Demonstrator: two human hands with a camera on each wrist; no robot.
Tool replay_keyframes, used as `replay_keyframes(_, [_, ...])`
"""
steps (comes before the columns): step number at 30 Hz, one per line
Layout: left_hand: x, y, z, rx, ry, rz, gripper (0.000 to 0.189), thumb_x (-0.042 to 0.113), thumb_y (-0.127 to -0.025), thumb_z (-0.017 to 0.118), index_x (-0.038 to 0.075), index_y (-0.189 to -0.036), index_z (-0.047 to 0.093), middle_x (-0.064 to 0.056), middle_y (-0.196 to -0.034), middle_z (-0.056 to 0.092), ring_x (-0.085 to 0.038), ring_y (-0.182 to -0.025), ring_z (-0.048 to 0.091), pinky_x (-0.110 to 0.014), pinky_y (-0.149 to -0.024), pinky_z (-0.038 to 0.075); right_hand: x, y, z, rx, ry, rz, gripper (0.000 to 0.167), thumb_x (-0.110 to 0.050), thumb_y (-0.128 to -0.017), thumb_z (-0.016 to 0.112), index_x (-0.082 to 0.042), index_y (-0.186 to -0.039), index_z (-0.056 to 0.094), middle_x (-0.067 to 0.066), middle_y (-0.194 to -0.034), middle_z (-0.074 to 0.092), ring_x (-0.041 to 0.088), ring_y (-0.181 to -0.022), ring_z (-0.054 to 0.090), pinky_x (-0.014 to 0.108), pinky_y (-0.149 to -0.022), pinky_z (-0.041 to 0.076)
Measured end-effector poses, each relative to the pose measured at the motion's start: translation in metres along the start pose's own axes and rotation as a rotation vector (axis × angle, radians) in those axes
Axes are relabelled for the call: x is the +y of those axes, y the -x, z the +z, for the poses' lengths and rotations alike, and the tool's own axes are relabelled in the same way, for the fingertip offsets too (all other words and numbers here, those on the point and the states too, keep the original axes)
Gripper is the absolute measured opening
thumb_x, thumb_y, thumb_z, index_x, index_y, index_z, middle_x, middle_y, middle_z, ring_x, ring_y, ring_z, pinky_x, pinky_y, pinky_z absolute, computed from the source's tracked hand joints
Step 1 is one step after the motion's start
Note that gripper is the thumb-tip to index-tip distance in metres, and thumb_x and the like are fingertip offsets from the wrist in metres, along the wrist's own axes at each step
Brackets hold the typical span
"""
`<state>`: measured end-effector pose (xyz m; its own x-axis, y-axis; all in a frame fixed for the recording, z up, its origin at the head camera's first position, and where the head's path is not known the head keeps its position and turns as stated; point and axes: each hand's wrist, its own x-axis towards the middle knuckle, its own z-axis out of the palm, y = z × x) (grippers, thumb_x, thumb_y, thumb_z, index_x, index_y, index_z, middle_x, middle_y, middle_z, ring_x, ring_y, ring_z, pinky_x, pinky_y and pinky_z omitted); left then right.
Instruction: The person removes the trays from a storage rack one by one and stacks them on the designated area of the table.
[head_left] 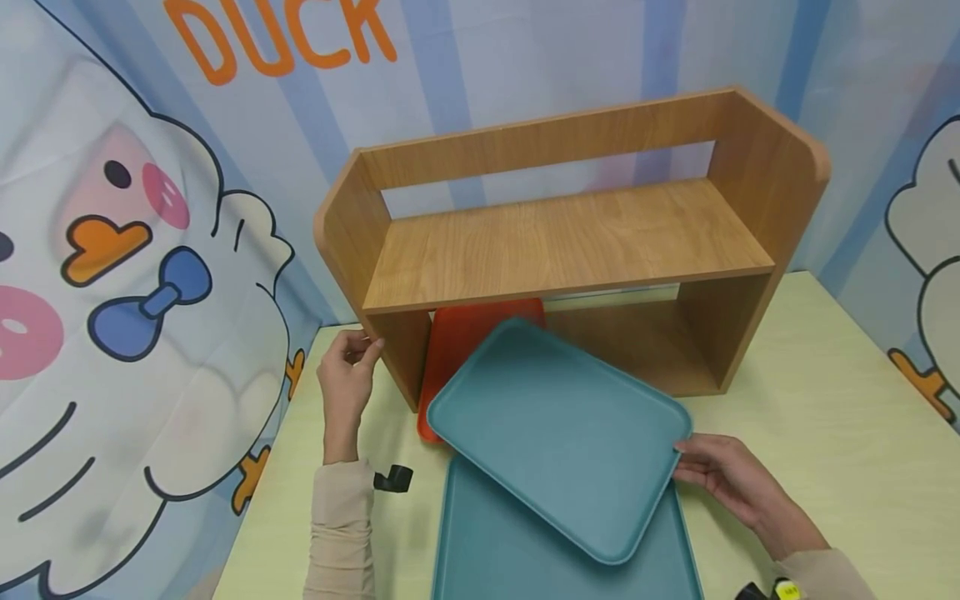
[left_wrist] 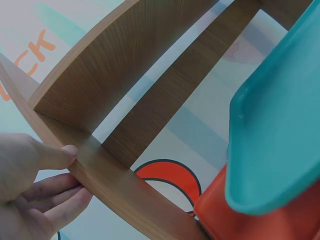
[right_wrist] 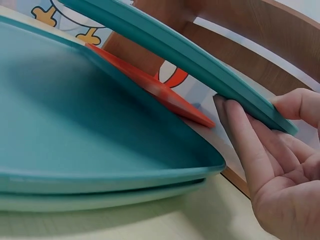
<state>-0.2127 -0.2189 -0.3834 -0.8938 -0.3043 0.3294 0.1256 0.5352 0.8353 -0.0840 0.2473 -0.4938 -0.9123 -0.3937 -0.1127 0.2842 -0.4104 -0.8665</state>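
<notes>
My right hand [head_left: 726, 481] pinches the right corner of a teal tray [head_left: 562, 433], thumb above and fingers beneath, as the right wrist view shows. That tray is raised and tilted, with its far corner before the shelf's lower opening. My left hand [head_left: 347, 375] holds the front edge of the left side panel of a wooden shelf [head_left: 570, 242] between thumb and fingers. A red tray [head_left: 468, 342] lies in the left of the lower compartment and juts out in front. Beneath the raised tray is another teal tray [head_left: 495, 542], stacked on a further one in the right wrist view.
The shelf stands on a pale yellow-green table [head_left: 817, 433] against a blue striped backdrop [head_left: 510, 67] with cartoon ducks. Its lower compartment shows bare wood [head_left: 637, 342] right of the red tray. The upper board carries nothing.
</notes>
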Motion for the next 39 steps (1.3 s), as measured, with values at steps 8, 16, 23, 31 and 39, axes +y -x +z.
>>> replay_keyframes(8, [0.001, 0.0, -0.001, -0.008, 0.004, -0.018, 0.022, 0.019, -0.089, 0.068, 0.005, -0.106, 0.064, -0.013, -0.098, 0.066, -0.024, -0.09, 0.062, -0.032, -0.073, 0.047, 0.0, 0.0, -0.006, -0.068, 0.052, 0.015, 0.037, 0.002, -0.098, 0.037, -0.008, -0.103, 0.072, 0.009, -0.099, 0.073, 0.017, -0.095, 0.07, 0.031, -0.083, 0.055])
replay_keyframes(16, [0.001, 0.001, -0.002, -0.01, 0.01, -0.016, 0.023, 0.02, -0.089, 0.068, 0.006, -0.106, 0.064, -0.013, -0.098, 0.066, -0.024, -0.09, 0.063, -0.032, -0.073, 0.046, 0.0, -0.001, -0.008, -0.108, 0.063, 0.041, 0.038, 0.005, -0.097, 0.037, -0.006, -0.098, 0.073, 0.009, -0.095, 0.074, 0.017, -0.09, 0.071, 0.032, -0.081, 0.056])
replay_keyframes(23, [0.001, 0.0, -0.002, -0.012, 0.016, -0.012, 0.022, 0.019, -0.089, 0.068, 0.006, -0.106, 0.064, -0.013, -0.098, 0.066, -0.024, -0.09, 0.063, -0.032, -0.073, 0.047, 0.002, -0.003, -0.01, -0.186, 0.06, 0.039, 0.04, 0.009, -0.095, 0.035, -0.006, -0.093, 0.072, 0.009, -0.092, 0.074, 0.018, -0.089, 0.071, 0.032, -0.078, 0.056])
replay_keyframes(31, [0.001, 0.0, -0.003, -0.014, 0.021, -0.009, 0.023, 0.02, -0.089, 0.068, 0.006, -0.106, 0.064, -0.013, -0.098, 0.066, -0.024, -0.09, 0.063, -0.032, -0.073, 0.047, 0.003, -0.004, -0.013, -0.289, 0.075, 0.077, 0.041, 0.009, -0.094, 0.033, -0.006, -0.094, 0.072, 0.007, -0.092, 0.074, 0.016, -0.087, 0.071, 0.031, -0.076, 0.057])
replay_keyframes(39, [0.001, 0.0, -0.003, -0.012, 0.019, -0.006, 0.023, 0.02, -0.089, 0.068, 0.006, -0.106, 0.064, -0.013, -0.098, 0.066, -0.024, -0.091, 0.063, -0.032, -0.074, 0.047, 0.003, -0.004, -0.014, -0.319, 0.108, 0.122, 0.039, 0.008, -0.093, 0.036, -0.004, -0.099, 0.072, 0.008, -0.091, 0.075, 0.016, -0.085, 0.072, 0.03, -0.074, 0.057])
